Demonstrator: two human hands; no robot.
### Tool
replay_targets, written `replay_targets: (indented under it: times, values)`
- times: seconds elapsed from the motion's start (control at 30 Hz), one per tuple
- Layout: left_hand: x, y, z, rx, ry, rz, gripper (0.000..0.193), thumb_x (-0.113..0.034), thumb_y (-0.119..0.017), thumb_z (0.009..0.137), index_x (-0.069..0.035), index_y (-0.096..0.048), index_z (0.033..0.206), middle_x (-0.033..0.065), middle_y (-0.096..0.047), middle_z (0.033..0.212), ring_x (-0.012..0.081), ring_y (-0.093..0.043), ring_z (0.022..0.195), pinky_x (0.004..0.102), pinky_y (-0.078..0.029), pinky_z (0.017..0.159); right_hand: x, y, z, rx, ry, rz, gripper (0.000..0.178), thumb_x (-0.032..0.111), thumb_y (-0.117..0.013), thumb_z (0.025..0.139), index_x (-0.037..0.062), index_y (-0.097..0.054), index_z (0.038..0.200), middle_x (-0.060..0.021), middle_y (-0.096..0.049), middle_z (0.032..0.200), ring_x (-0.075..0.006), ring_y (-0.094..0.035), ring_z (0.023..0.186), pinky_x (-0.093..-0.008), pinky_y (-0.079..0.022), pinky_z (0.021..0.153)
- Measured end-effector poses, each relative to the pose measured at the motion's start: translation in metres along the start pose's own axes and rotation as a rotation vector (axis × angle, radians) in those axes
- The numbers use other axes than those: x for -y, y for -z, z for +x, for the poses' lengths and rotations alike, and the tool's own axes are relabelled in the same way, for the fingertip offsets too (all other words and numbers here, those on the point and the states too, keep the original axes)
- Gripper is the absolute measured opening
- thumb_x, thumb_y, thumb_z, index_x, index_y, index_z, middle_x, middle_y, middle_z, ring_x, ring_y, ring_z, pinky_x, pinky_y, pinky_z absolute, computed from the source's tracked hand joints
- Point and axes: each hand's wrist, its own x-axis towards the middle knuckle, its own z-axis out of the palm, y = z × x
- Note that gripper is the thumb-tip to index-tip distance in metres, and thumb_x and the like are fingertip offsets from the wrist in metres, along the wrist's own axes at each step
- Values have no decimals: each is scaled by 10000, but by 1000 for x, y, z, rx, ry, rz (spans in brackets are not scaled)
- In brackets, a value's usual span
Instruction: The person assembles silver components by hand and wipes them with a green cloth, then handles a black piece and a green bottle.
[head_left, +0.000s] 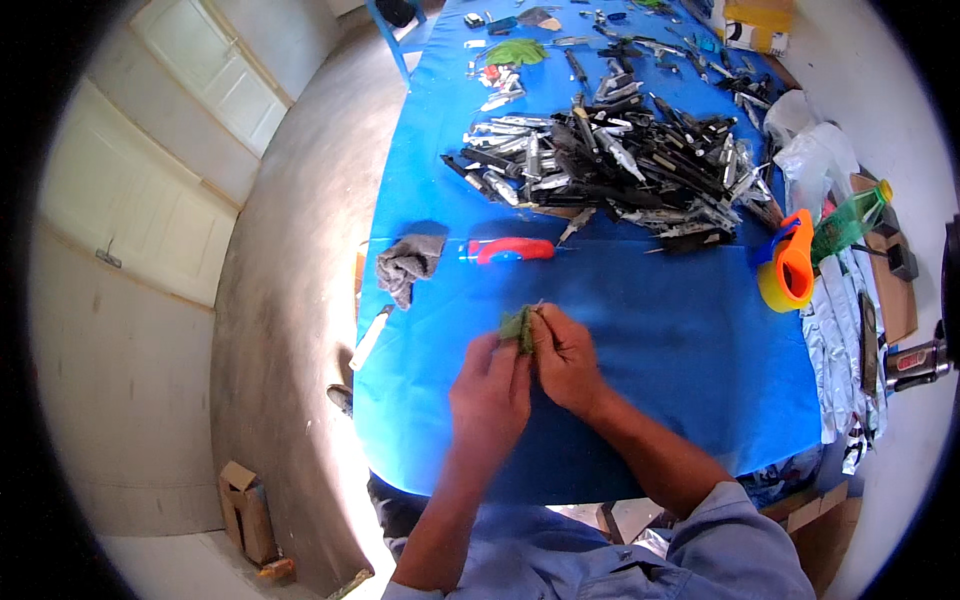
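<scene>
My left hand (488, 395) and my right hand (566, 362) meet over the near part of the blue-covered table. Between their fingertips is a small green cloth (514, 326), bunched up. The left fingers are closed round its near side. My right thumb and fingers pinch at its right edge, where a thin pale tip sticks out; whatever the cloth wraps is hidden. Beyond the hands lies a tool with a red handle (515, 250). A crumpled grey rag (408, 266) rests to the left of it.
A large heap of black and silver pen-like parts (620, 165) covers the table's middle. At the right edge are an orange and yellow tape dispenser (788, 275) and a green plastic bottle (850, 222). A white-handled tool (371, 338) lies on the left edge.
</scene>
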Motion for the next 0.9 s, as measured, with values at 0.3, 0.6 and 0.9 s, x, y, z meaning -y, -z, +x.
replay_targets:
  times: [0.3, 0.6, 0.9]
  values:
    - [9, 5, -25, 149, 39, 191, 138, -47, -720, 883, -37, -665, 1010, 147, -637, 988, 356, -666, 828, 430, -555, 677, 1, 3, -1, 0, -41, -16, 239, 154, -530, 1082, 4, -628, 924, -27, -581, 741, -77, -518, 662, -282, -441, 565]
    - [27, 22, -69, 223, 165, 231, 155, -68, -738, 874, -27, -665, 1005, 163, -643, 982, 378, -670, 809, 440, -557, 678, -1, 3, -1, 15, -48, -16, 223, 158, -558, 1061, 6, -651, 927, -14, -584, 690, -69, -548, 611, -254, -438, 541]
    - [15, 49, -45, -15, 250, 73, 145, -6, -743, 839, 14, -686, 971, 210, -686, 939, 376, -688, 848, 411, -558, 749, 6, -1, -2, 4, -113, 115, 149, 136, -607, 1045, 2, -653, 1000, 1, -610, 763, -51, -555, 678, -235, -480, 602]
